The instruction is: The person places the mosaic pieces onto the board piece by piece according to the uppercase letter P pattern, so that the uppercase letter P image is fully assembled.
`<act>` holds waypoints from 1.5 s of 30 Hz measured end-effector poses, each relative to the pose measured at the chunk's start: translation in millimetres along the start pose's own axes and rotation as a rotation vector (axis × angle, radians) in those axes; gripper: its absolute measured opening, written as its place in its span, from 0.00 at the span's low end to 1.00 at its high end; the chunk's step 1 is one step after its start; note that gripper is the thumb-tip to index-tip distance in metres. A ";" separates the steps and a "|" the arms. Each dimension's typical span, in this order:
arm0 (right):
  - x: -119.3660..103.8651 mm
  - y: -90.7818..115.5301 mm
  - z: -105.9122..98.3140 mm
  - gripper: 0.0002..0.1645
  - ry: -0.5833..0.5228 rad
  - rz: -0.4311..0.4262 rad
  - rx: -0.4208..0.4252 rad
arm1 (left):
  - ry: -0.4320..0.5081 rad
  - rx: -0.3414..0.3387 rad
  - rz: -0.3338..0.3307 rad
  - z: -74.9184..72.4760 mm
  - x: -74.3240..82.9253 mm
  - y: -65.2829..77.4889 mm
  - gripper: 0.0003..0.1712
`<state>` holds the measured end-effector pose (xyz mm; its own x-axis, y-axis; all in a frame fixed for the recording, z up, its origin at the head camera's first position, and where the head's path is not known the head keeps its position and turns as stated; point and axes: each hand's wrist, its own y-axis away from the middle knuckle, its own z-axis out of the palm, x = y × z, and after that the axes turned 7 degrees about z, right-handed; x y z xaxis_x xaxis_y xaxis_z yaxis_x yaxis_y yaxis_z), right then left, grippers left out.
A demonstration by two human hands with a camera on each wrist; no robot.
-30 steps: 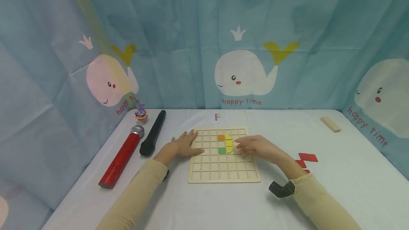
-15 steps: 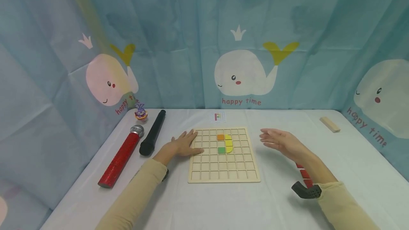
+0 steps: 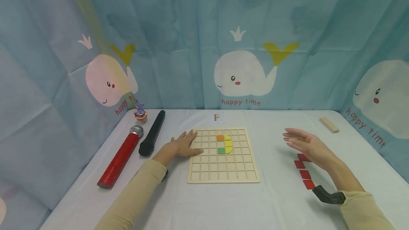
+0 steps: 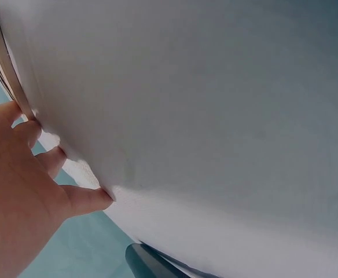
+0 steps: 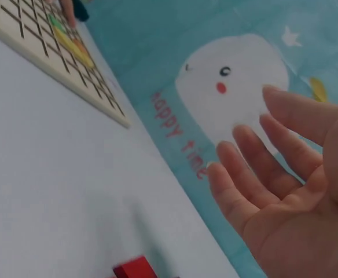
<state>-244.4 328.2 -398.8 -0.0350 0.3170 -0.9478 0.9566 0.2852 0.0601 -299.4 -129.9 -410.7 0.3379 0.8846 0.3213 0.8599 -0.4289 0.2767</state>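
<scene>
A wooden grid board (image 3: 223, 182) lies flat on the white table. My left hand (image 3: 183, 145) rests on its left edge with fingers spread; the left wrist view shows fingertips (image 4: 104, 198) touching down beside the board's edge. On the grid sit an orange square tile (image 3: 220, 137), a green square tile (image 3: 221, 151) and a yellow shape of pieces with rounded ends (image 3: 228, 143). My right hand (image 3: 310, 147) hovers right of the board, holding nothing, its fingers (image 5: 250, 174) loosely bent and apart. Several red tiles (image 3: 305, 174) lie below it, the farthest partly hidden by the hand.
A small pattern card (image 3: 218, 117) lies behind the board. To the left are a red microphone (image 3: 119, 159), a black microphone (image 3: 153, 134) and a purple bunny figure (image 3: 140, 113). A wooden block (image 3: 329, 125) lies at the back right. A whale-print curtain (image 3: 179, 81) surrounds the table.
My right hand has moved right, from over the board's right side to above the red tiles, uncovering the grid. My left hand and the tiles on the board have stayed put.
</scene>
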 end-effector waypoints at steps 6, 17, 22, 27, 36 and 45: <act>4.6 9.9 -14.3 0.34 0.170 -0.022 0.056 | 0.001 0.001 -0.001 1.3 -1.1 -0.3 0.53; 18.3 21.1 -31.0 0.31 0.314 -0.068 0.109 | -0.001 0.005 0.000 1.6 -1.2 -0.7 0.53; 25.1 26.3 -38.0 0.32 0.363 -0.015 0.123 | 0.006 -0.002 0.000 -0.2 0.0 0.0 0.52; 31.1 29.0 -42.9 0.34 0.417 0.030 0.131 | 0.013 -0.005 -0.003 -1.1 0.4 0.7 0.52; 35.6 30.0 -41.1 0.34 0.464 0.050 0.124 | 0.029 -0.005 0.009 -1.4 0.5 -0.1 0.53; 38.0 26.1 -40.2 0.33 0.486 0.040 0.093 | 0.024 -0.008 -0.004 0.4 -1.4 -1.5 0.53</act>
<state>-232.4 384.1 -420.7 -0.1078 0.7175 -0.6881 0.9810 0.1892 0.0436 -301.0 -130.4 -412.0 0.3253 0.8818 0.3416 0.8579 -0.4271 0.2855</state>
